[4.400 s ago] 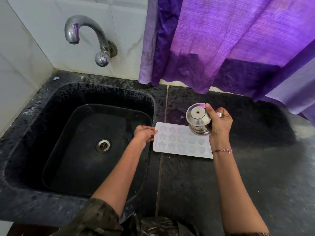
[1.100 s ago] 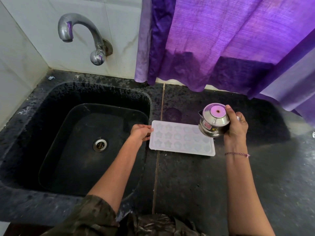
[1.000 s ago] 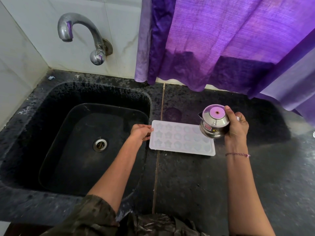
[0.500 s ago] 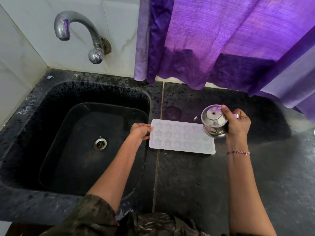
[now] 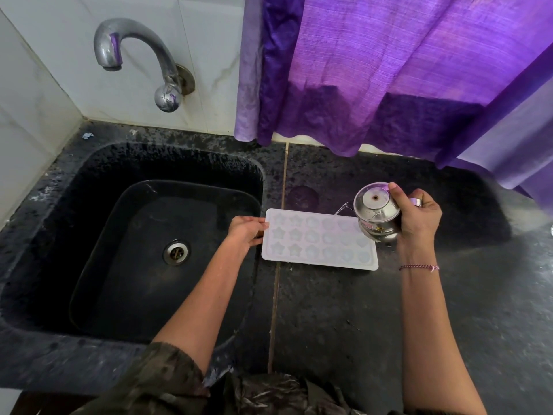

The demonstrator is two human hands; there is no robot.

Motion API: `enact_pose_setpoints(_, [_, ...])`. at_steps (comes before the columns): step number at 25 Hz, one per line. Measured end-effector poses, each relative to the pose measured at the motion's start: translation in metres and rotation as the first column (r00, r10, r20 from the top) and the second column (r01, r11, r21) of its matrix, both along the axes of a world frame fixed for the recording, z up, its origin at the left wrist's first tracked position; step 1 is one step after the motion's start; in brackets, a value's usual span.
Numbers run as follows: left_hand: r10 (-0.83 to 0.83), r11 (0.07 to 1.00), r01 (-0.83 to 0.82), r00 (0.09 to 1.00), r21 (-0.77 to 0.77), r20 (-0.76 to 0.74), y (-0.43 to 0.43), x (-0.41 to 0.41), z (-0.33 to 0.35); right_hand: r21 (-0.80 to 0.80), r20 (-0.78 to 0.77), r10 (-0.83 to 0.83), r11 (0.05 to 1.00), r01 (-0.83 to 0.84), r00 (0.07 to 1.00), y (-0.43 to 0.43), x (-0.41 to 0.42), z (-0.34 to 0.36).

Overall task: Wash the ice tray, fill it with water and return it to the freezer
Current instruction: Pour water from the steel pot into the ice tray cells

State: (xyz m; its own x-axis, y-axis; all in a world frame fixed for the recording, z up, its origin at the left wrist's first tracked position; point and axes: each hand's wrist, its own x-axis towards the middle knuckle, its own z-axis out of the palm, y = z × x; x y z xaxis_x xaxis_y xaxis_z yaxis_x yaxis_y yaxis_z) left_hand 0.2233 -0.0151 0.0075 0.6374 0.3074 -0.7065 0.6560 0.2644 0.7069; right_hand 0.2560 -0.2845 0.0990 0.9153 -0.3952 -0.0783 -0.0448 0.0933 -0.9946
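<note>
A white ice tray (image 5: 317, 241) with star and heart moulds lies flat on the black counter (image 5: 344, 319), just right of the sink. My left hand (image 5: 246, 231) pinches the tray's left edge. My right hand (image 5: 417, 218) grips a small steel pot (image 5: 377, 212), tipped left over the tray's right end. A thin stream of water (image 5: 341, 209) runs from the pot's lip into the tray's far right moulds.
The black sink (image 5: 155, 253) with its drain (image 5: 176, 252) lies to the left, a chrome tap (image 5: 143, 55) on the tiled wall above it. A purple curtain (image 5: 389, 73) hangs over the back of the counter.
My right hand carried the pot from over the tray's middle to its right end, tipped it further, and water now pours out. My left hand has stayed on the tray's edge.
</note>
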Motion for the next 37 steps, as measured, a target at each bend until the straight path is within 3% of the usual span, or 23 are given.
enact_pose_setpoints(9, [0.001, 1.0, -0.001, 1.0, 0.014, 0.004, -0.002, -0.001, 0.0, 0.066, -0.002, 0.004, 0.998, -0.003, 1.0, 0.0, -0.002, 0.002])
enact_pose_setpoints(24, [0.053, 0.992, -0.052, 0.999, 0.112, -0.011, -0.011, -0.007, 0.012, 0.387, 0.015, -0.107, 0.917, 0.092, 0.994, -0.016, -0.016, 0.02])
enact_pose_setpoints(37, [-0.074, 0.972, 0.076, 0.997, 0.222, -0.016, -0.011, -0.008, 0.002, 0.369, 0.085, -0.212, 0.914, 0.167, 0.974, -0.014, -0.025, 0.035])
